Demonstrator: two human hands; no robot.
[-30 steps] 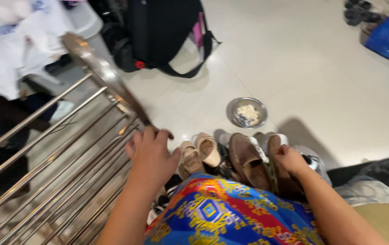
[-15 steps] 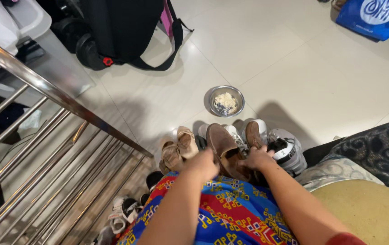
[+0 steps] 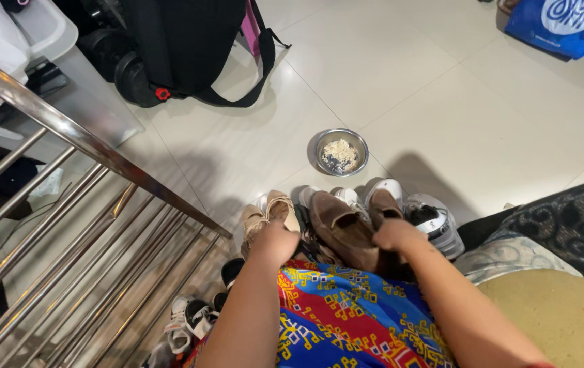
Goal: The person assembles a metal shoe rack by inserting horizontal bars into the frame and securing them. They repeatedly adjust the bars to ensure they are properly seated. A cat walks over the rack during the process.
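Observation:
My left hand (image 3: 275, 242) is curled downward over the heel ends of a pair of beige shoes (image 3: 280, 208); its fingers are hidden, so a grip cannot be confirmed. My right hand (image 3: 397, 235) closes over the heel end of a brown suede shoe (image 3: 340, 228), with a second brown shoe (image 3: 384, 203) just beyond its knuckles. Both forearms reach out over a bright blue, red and yellow patterned cloth (image 3: 346, 320) below me.
White-and-grey sneakers (image 3: 435, 221) lie right of the brown shoes. A steel bowl of pale food (image 3: 340, 153) stands on the white tiled floor beyond. A steel stair railing (image 3: 87, 146) runs left, with small shoes (image 3: 190, 317) beneath. A black backpack (image 3: 183, 41) and a blue bag (image 3: 558, 24) sit farther off.
My left hand went from spread open above the beige shoes to curled down at their heels. My right hand has stayed on the brown shoe. The view has tilted slightly.

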